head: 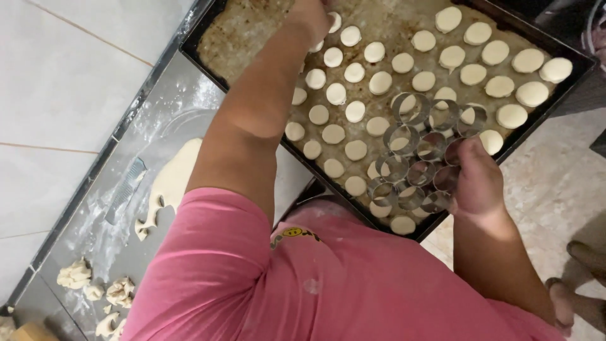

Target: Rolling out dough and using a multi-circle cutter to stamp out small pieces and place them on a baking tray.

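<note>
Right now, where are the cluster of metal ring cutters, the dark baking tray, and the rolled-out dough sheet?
cluster of metal ring cutters [421,155], head view, central rings.
dark baking tray [252,38], head view, bare floor.
rolled-out dough sheet [177,173], head view, middle.

At nine o'clock from me runs the floured steel counter [95,227], set against a white tiled wall [57,95]. On the counter lies a thin sheet of rolled dough [173,177] with holes cut along its near edge. A ridged metal scraper [126,188] lies just beside it, toward nine. Crumpled dough scraps [95,287] sit in small heaps at about eight o'clock. At three o'clock I see pale stone floor [555,164].
</note>
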